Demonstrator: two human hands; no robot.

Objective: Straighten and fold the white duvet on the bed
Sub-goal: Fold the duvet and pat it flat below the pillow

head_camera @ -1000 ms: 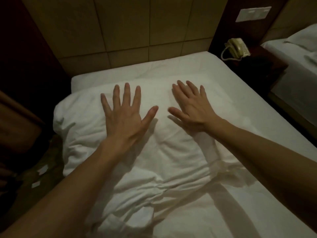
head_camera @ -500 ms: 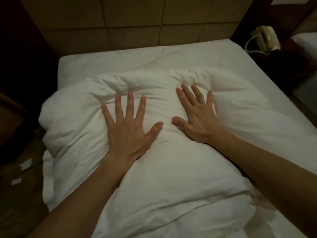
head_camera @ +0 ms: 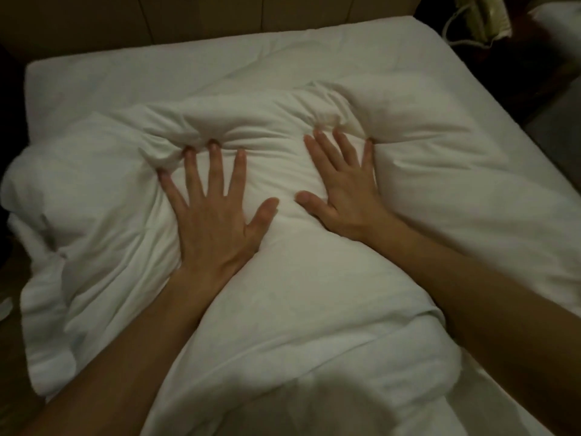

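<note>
You are pressing your left hand [head_camera: 210, 215] and right hand [head_camera: 342, 196] flat, fingers spread, into the white duvet [head_camera: 298, 294]. It is lying bunched across the bed [head_camera: 125, 70], gripped by neither hand.

Both hands lie flat, fingers spread, pressing into the bunched white duvet [head_camera: 314, 294] on the bed [head_camera: 125, 73] — the left hand [head_camera: 213, 221] beside the right hand [head_camera: 342, 199], thumbs nearly meeting. Just beyond the fingertips [head_camera: 214, 145] the fabric heaps into a puffy ridge. Well past the right hand, off the bed's far corner, sits a corded telephone [head_camera: 485, 17] — dim and partly cropped.
</note>
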